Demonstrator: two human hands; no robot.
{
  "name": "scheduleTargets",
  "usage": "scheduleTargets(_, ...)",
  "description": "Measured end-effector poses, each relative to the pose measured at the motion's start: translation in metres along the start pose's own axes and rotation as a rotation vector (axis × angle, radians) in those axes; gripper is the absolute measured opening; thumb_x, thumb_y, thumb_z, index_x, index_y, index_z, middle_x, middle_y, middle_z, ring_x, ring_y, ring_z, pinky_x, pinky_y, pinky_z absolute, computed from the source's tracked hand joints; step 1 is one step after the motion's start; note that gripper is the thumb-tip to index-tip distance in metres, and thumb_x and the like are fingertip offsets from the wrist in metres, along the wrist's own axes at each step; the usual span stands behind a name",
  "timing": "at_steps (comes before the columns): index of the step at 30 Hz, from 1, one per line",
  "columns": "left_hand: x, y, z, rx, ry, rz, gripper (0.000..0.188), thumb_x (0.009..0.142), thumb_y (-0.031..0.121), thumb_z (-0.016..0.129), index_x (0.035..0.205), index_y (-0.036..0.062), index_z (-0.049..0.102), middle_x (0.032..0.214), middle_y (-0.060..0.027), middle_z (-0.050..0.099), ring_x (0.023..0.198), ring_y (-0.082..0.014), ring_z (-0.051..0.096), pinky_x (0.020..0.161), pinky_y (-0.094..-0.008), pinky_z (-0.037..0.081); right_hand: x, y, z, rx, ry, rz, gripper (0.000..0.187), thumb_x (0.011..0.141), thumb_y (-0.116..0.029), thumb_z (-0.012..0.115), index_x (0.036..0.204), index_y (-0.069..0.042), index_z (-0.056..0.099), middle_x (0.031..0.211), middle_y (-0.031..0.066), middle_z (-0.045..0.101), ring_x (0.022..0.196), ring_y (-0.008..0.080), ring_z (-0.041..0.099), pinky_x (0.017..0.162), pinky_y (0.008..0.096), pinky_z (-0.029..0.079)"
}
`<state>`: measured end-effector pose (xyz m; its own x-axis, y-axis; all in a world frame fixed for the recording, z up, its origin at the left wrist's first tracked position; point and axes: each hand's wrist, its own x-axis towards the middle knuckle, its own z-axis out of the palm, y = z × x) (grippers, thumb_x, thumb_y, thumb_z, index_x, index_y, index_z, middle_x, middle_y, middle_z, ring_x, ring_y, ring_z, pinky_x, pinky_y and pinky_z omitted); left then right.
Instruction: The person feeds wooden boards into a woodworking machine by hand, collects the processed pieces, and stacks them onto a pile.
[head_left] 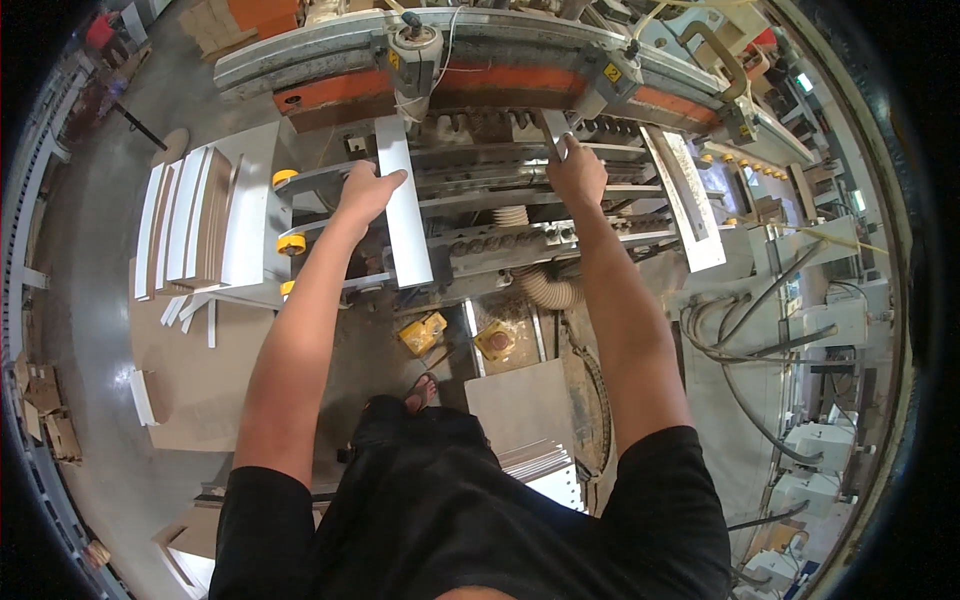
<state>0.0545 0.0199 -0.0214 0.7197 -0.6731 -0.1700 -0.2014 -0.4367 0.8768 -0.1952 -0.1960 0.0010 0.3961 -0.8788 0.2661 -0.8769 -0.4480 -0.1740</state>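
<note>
While left hand [368,192] fingers rest on white panel [402,205] | right hand [577,173] grips strip [553,130].

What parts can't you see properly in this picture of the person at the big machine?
Head view:
- Right hand: its fingertips fold over a narrow grey strip, so the grip is hidden.
- Left hand: its palm covers the edge of the white panel it lies on.
- Feet: one sandalled foot shows; the other is hidden by the person's body.
- White panel stack at left: too small to count.
- Machine top: cut off by the upper edge.
</note>
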Motion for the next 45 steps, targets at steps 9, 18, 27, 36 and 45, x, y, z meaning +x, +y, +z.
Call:
scheduleTargets(9,-0.037,0.017,-0.038,0.387,0.254,0.032,0.043,0.068,0.025,0.077,0.095,-0.0013,0.055,0.090,-0.0226,0.068,0.089,-0.0399,0.066,0.081,-0.0450,0.051,0.002,0.011,0.001,0.031,-0.011,0.028,0.049,0.080,-0.030,0.067,0.126,-0.013,0.062,0.098,0.0166,0.069,0.093,0.0355,0.068,0.078,0.0467,0.054)
scheduleTargets(18,-0.047,0.023,0.030,0.450,0.390,0.225,0.046,0.075,0.026,0.081,0.101,-0.0019,0.055,0.112,-0.0223,0.057,0.102,-0.0450,0.060,0.085,-0.0494,0.050,-0.001,0.003,0.000,0.054,0.032,0.007,0.052,0.077,-0.028,0.068,0.126,-0.013,0.063,0.096,0.0172,0.071,0.091,0.0352,0.069,0.079,0.0467,0.055)
scheduleTargets(27,-0.053,0.031,0.022,0.518,0.224,0.098,0.049,0.072,0.031,0.078,0.096,-0.0079,0.059,0.088,-0.0271,0.069,0.086,-0.0419,0.069,0.082,-0.0478,0.053,0.002,0.008,0.003,0.034,0.026,-0.001,0.049,0.080,-0.027,0.067,0.127,-0.012,0.060,0.100,0.0176,0.069,0.092,0.0360,0.068,0.078,0.0469,0.054)
scheduleTargets(36,-0.041,0.042,0.041,0.435,0.356,0.154,0.031,0.071,0.015,0.072,0.088,-0.0071,0.058,0.075,-0.0256,0.068,0.076,-0.0415,0.069,0.073,-0.0464,0.056,-0.003,0.006,0.001,-0.001,0.002,0.025,0.049,0.085,-0.029,0.065,0.131,-0.012,0.060,0.100,0.0177,0.069,0.090,0.0368,0.068,0.078,0.0468,0.054)
scheduleTargets(45,-0.027,0.045,0.039,0.433,0.390,0.169,0.027,0.073,0.015,0.070,0.086,-0.0069,0.063,0.082,-0.0272,0.068,0.082,-0.0426,0.069,0.076,-0.0477,0.055,0.004,0.007,0.004,0.031,0.053,0.007,0.045,0.084,-0.030,0.066,0.126,-0.013,0.065,0.101,0.0191,0.070,0.094,0.0360,0.068,0.081,0.0463,0.054)
